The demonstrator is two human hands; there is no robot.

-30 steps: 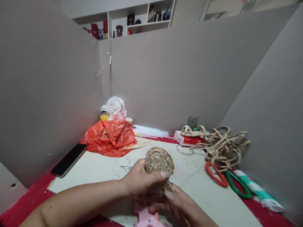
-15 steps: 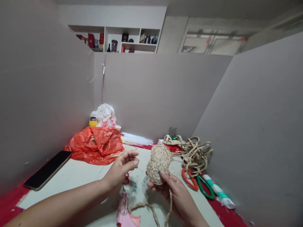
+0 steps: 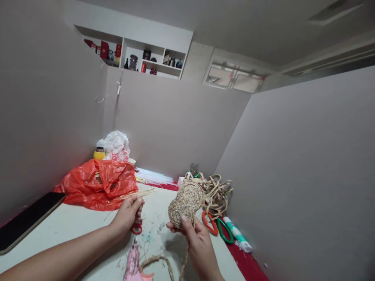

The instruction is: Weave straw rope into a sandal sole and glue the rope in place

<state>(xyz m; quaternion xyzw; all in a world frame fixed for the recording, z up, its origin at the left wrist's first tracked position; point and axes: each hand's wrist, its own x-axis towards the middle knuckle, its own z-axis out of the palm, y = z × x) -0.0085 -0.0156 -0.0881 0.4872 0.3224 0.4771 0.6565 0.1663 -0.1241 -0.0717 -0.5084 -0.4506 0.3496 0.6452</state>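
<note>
A woven piece [image 3: 187, 201] of coiled straw cord, two rounded lobes joined, is held up by my right hand [image 3: 197, 242], thumb on its front and fingers behind. From it a loose cord [image 3: 164, 259] hangs down and curves across the tabletop. My left hand [image 3: 129, 214] is closed just above the red-handled scissors [image 3: 136, 227], its fingers curled together; what they hold, if anything, is hidden. Below it lies a pink glue gun [image 3: 133, 261]. Thin straw pieces [image 3: 143, 192] lie behind my left hand.
An orange-red plastic bag [image 3: 99, 185] and a phone [image 3: 32, 218] lie at left. Glue sticks [image 3: 154, 176] are at the back. Tangled cord [image 3: 218, 193], orange handles [image 3: 209, 223], green handles [image 3: 225, 231] and a wrapped roll [image 3: 237, 234] are at right. Grey partitions [image 3: 164, 125] enclose the table.
The view has turned right and tilted. My left hand has closed its fingers, which were loosely apart, near the scissors. My right hand still holds the woven piece, now more tilted.
</note>
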